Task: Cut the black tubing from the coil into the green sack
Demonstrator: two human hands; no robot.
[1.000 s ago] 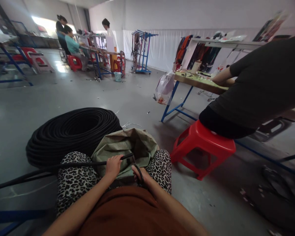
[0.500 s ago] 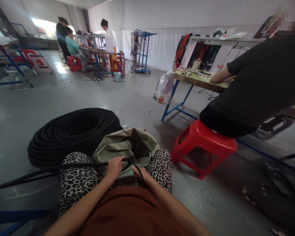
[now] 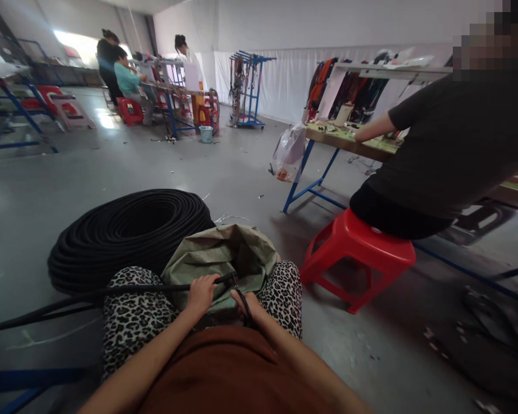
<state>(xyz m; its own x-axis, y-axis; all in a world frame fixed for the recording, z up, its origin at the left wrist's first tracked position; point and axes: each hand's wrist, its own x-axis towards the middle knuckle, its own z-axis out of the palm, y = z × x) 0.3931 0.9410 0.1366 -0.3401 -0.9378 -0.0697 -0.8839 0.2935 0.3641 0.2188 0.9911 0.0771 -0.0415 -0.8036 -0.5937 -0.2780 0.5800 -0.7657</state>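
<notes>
My left hand (image 3: 202,293) is closed around a black cord (image 3: 147,288), which runs in from the left across my knee. The cord's end points right, over the mouth of an open green-grey sack (image 3: 192,256) between my knees. In my right hand (image 3: 251,306) are dark-handled scissors (image 3: 243,300); their blades are at the cord's end, and whether they have cut into it is too small to tell. A big coil of black cord (image 3: 129,238) lies on the floor beyond my left knee.
Close on the right, a person in a dark shirt (image 3: 461,138) sits on a red stool (image 3: 362,247) at a worktable (image 3: 354,144). A plastic bag (image 3: 290,152) hangs from the table's corner. Farther back are a blue rack (image 3: 252,92), a bucket (image 3: 206,134) and several people.
The person on the red stool has shifted, their arm reaching a little farther left over the table. My hands, the cord and the scissors have hardly moved.
</notes>
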